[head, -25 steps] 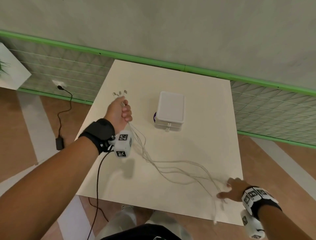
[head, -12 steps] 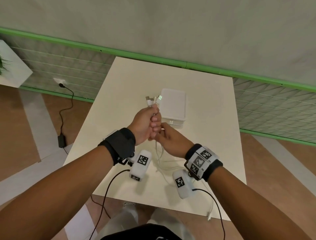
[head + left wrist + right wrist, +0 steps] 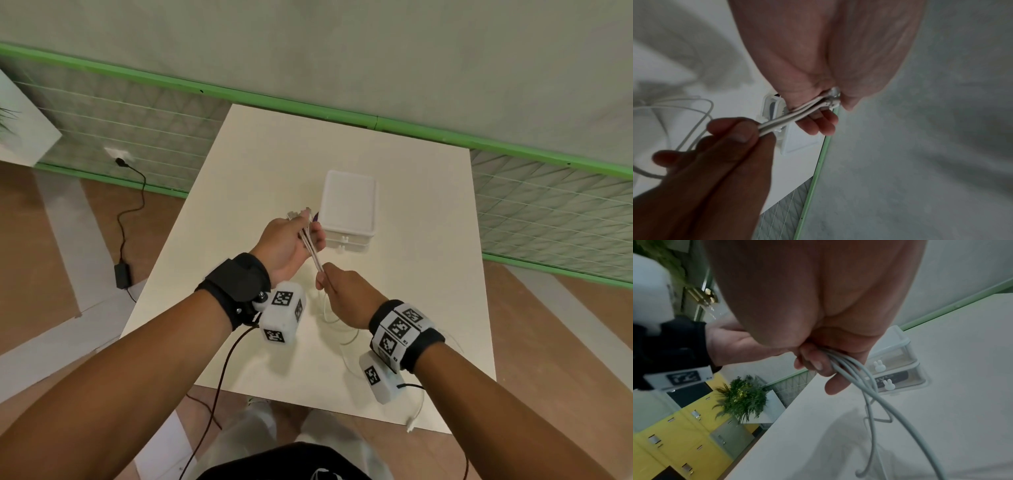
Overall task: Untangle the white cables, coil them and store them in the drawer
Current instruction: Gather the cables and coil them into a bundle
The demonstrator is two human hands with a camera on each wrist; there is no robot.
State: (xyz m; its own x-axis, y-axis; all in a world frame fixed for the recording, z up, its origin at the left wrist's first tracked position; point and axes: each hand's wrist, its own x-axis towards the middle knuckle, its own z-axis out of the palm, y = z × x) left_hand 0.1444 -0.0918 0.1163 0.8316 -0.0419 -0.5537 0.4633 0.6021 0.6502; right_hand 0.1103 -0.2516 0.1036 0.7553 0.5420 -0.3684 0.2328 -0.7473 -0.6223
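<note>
Now right hand (image 3: 346, 291) has slid down from the left (image 3: 286, 245), pinching the cables (image 3: 312, 255) | left grips plug ends, frame centre | strands run parallel, so probably untangled; slack lies on table (image 3: 428, 222) | drawer (image 3: 347, 240) closed, coiling next

office-like room | yellow lockers (image 3: 663, 439) | potted plant (image 3: 744, 397) | white table (image 3: 342, 164)

The drawer unit (image 3: 349, 212) sits on the desk (image 3: 428, 240) just beyond the fingers (image 3: 317, 236) of the left hand (image 3: 286, 245); the cables (image 3: 313, 255) run between both hands, the right hand (image 3: 346, 296) nearer, the slack trailing on the desk below.
</note>
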